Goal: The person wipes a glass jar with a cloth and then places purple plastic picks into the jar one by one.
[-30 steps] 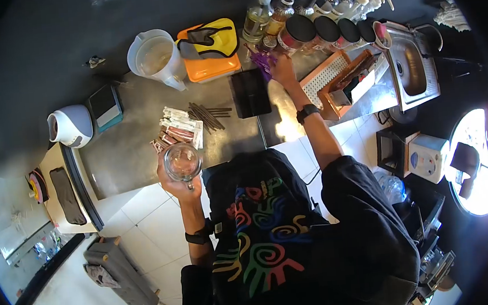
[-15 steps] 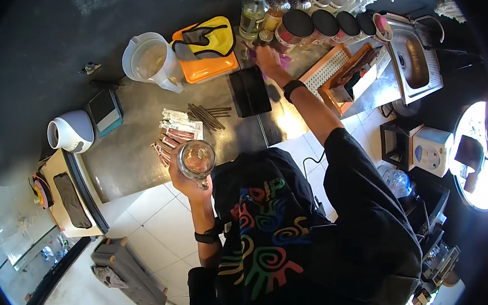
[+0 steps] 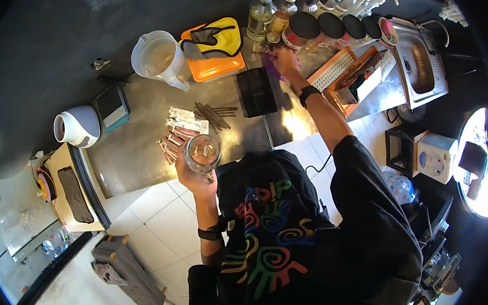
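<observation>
My left hand (image 3: 196, 178) is wrapped round a clear glass mug (image 3: 203, 153), seen from above over the counter's near edge. Just beyond it lie several slim wrapped sticks, brown-red packets (image 3: 173, 142) and white packets (image 3: 187, 121), with dark brown sticks (image 3: 213, 116) beside them. Out at the back of the counter, my right hand (image 3: 287, 62) has its fingers closed on a thin purple item (image 3: 273, 69), whose kind I cannot make out. That hand is right in front of the dark-lidded jars (image 3: 302, 28) and a small jar (image 3: 273, 37).
A water pitcher (image 3: 159, 59) stands beside an orange container (image 3: 217, 67) with a yellow-grey cloth (image 3: 212, 38) on it. A black tray (image 3: 255, 91) lies mid-counter. Bottles (image 3: 261, 18) line the wall. Right are a wooden box (image 3: 358, 77) and a sink (image 3: 419, 70).
My right hand has moved a little to the right along the back, and the purple item has shifted with it. My left hand still holds the mug. The whole view has shifted slightly.
</observation>
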{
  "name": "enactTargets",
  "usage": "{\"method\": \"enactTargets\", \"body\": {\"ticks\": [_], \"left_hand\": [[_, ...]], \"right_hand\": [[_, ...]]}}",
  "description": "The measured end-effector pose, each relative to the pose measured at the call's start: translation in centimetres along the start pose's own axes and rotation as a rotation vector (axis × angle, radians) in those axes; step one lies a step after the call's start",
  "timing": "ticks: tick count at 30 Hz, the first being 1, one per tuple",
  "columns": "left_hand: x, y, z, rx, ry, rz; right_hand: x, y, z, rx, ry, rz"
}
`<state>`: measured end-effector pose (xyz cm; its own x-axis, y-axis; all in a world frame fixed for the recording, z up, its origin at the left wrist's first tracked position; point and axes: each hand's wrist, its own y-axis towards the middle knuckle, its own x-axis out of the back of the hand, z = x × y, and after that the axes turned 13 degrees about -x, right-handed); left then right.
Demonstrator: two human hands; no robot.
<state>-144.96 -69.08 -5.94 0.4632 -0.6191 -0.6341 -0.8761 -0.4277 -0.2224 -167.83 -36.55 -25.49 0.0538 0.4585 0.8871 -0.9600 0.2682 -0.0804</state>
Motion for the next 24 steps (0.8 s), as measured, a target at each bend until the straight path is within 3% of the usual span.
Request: {"method": "enactTargets", "body": {"ticks": [3,5,11,14,16,21,24], "left_hand": [[-0.6,0.0,0.2,0.039,-0.064,0.010],[-1.0,-0.1,0.4,0.049,-0.073,0.033],[-1.5,-0.1,1.1,0.068,0.036,-0.007],[-1.5,-0.2,1.6,-0.100,0.237,0.098],[-1.4,0.1,1.4,0.022,0.125,0.057],[-0.6,0.4,2.0,0.082,0.034,0.016],[-0.2,0.8,2.5,0.107,0.019,0.020]], "right_hand": [[-2.0,1.1,-2.2,-0.016,0.117,-0.022],[-0.1,-0.1,-0.7,0.122,0.138,-0.136],[-0.3,-0.2,-1.2,0.112,0.219,-0.101],[1.8,-1.2,0.1,0.015,0.192,-0.073],[2.0,-1.0,-0.3,0.005,0.283,-0.086],[4.2,-1.4,1.0,-0.023,0.473,-0.144],[6.4,-2.9,3.2,-0.055,0.687,-0.039]]}}
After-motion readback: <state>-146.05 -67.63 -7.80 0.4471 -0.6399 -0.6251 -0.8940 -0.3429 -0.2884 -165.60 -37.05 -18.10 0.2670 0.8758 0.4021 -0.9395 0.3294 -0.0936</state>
